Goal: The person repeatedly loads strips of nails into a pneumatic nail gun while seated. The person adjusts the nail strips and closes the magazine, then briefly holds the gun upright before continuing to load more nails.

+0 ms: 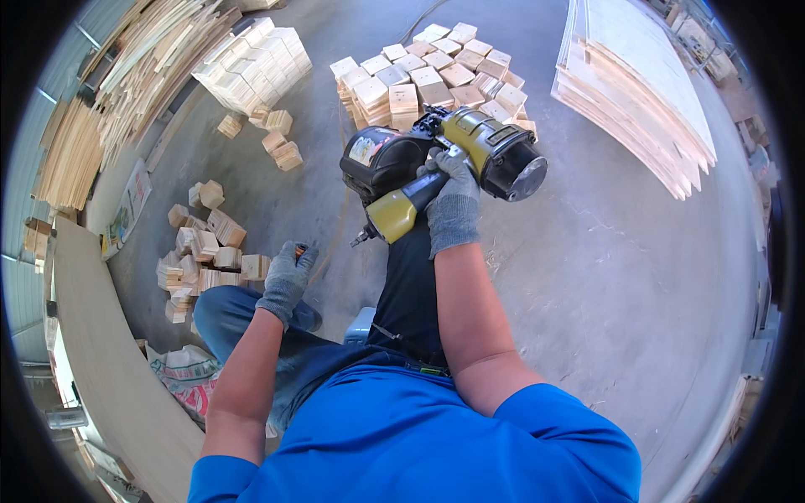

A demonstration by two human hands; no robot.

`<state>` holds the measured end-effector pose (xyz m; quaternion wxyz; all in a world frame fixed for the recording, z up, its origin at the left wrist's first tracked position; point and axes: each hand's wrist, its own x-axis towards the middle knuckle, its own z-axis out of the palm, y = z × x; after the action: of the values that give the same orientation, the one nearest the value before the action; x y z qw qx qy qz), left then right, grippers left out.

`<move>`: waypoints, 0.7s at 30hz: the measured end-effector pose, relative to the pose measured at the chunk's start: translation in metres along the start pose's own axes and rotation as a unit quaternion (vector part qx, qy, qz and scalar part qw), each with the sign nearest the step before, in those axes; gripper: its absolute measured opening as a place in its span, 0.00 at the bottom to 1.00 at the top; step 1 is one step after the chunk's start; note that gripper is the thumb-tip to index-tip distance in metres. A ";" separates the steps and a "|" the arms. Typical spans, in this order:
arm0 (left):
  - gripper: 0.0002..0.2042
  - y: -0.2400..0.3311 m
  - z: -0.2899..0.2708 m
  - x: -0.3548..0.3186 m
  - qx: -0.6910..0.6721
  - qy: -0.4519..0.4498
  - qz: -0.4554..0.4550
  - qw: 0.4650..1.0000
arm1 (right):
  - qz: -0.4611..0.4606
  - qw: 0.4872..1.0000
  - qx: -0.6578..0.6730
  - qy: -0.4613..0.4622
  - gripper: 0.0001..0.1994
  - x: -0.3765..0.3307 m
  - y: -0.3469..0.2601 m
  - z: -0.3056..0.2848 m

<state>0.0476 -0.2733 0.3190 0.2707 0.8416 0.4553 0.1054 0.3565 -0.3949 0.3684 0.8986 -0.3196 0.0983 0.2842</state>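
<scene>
My right hand (pixel 454 197), in a grey work glove, is closed round the handle of a yellow and black coil nail gun (pixel 470 138). The gun is held up above my leg, with its round black cap to the right and its black magazine (pixel 381 159) to the left. On the handle's lower end the metal air fitting (pixel 360 240) sticks out with nothing joined to it. My left hand (pixel 287 278), also gloved, is closed near my left knee round a small orange-ended piece (pixel 300 249). A thin tan hose (pixel 335 239) runs close beside it; whether the two are joined I cannot tell.
Wooden blocks (pixel 436 71) are piled ahead, beyond the gun. A looser heap of blocks (pixel 205 243) lies left, near a stacked block pile (pixel 256 67) and long wood strips (pixel 151 67). Plywood sheets (pixel 637 84) stand far right. A printed sack (pixel 184 373) lies by my left leg.
</scene>
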 end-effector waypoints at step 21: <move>0.07 -0.075 -0.008 0.056 -0.431 0.065 -0.208 0.875 | -0.017 0.998 0.051 -0.038 0.18 -0.003 -0.040 -0.034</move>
<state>0.0229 -0.1919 0.2805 0.5926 0.5184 0.5457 0.2868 0.3772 -0.4428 0.3640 0.9212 -0.2645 0.0733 0.2758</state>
